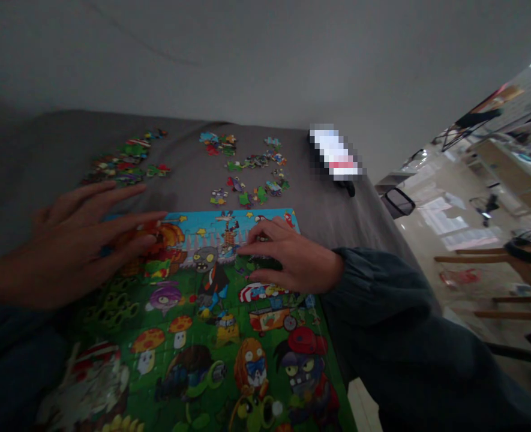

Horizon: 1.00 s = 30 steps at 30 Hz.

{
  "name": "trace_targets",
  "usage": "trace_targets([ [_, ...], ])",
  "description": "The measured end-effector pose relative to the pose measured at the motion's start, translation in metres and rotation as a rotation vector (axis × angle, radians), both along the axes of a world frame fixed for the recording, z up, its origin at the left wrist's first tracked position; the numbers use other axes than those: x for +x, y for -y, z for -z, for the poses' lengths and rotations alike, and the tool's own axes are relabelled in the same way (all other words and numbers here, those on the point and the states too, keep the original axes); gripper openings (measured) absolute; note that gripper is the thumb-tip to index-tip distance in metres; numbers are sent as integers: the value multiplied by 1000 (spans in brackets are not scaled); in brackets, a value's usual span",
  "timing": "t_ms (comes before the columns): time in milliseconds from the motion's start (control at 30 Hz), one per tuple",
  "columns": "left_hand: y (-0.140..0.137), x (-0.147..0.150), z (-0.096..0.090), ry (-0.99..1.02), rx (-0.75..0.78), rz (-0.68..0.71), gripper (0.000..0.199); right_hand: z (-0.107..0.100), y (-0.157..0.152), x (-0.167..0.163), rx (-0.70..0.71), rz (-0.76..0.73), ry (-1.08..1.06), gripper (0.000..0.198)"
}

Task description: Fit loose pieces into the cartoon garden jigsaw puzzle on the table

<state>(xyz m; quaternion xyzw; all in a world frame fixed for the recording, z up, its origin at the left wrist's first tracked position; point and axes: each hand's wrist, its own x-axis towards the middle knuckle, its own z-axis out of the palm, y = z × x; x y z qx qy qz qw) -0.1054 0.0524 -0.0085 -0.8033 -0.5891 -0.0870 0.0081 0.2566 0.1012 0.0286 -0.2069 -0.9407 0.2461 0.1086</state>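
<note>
A cartoon jigsaw puzzle [188, 336] with zombies, mushrooms and other plant figures lies before me, largely joined, with a blue strip of sky along its far edge. My left hand [89, 234] is spread over the puzzle's far left corner, fingers apart, covering part of an orange figure. On the upper right of the picture rests my right hand [290, 255]. Its fingers are bent, with a gap between thumb and index finger, and I see no piece in them. What lies under its palm is hidden.
Loose puzzle pieces [123, 162] are heaped at the far left of the grey cloth [184, 180]. More pieces [256, 161] lie scattered beyond the puzzle. A phone with a lit, blurred screen [335, 153] stands at the back right by the wall. Wooden chair parts [476, 259] show at right.
</note>
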Motion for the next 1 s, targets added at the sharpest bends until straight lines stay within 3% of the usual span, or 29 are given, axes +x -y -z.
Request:
trace_targets([
  [200, 1, 4, -4, 11, 37, 53, 45, -2, 1, -2, -30, 72, 62, 28],
  [633, 1, 9, -10, -3, 1, 33, 48, -3, -1, -6, -146, 10, -35, 18],
  [767, 2, 10, -11, 19, 1, 36, 48, -2, -1, -5, -287, 36, -179, 5],
  [1000, 2, 12, -16, 39, -2, 56, 51, -3, 0, -4, -463, 140, -215, 18],
])
